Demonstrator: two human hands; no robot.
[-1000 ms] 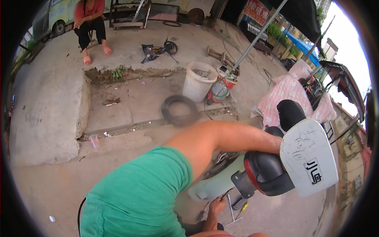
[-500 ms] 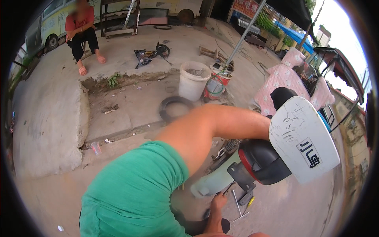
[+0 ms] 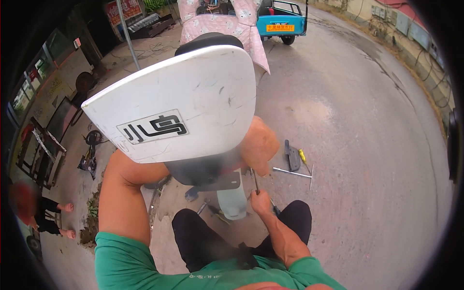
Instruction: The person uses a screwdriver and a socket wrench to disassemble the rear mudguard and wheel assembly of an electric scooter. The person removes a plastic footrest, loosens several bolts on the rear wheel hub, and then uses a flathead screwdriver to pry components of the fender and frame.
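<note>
A scratched white board (image 3: 193, 111) with black lettering tops the rear of a scooter. Below it hang the dark tail housing (image 3: 193, 169), a bracket plate (image 3: 226, 184) and a pale rear fender (image 3: 233, 203). My left arm passes behind the board; my left hand (image 3: 261, 145) shows at its right side, fingers curled downward and blurred. What those fingers grip is hidden. Lower down, my right hand (image 3: 261, 203) is closed round a slim dark hand tool (image 3: 255, 180), whose upper end points toward the tail beside the left hand.
On the ground at right lie a T-handle wrench (image 3: 296, 173), a yellow-handled screwdriver (image 3: 303, 155) and a black plastic part (image 3: 291, 155). A wrench (image 3: 203, 206) lies left of the fender. A seated person (image 3: 46, 212) is at far left; a blue cargo tricycle (image 3: 282, 24) stands behind.
My view has swung to the right and sits more directly above the scooter's rear. My left hand now shows beyond the board. The right hand still holds the slim tool.
</note>
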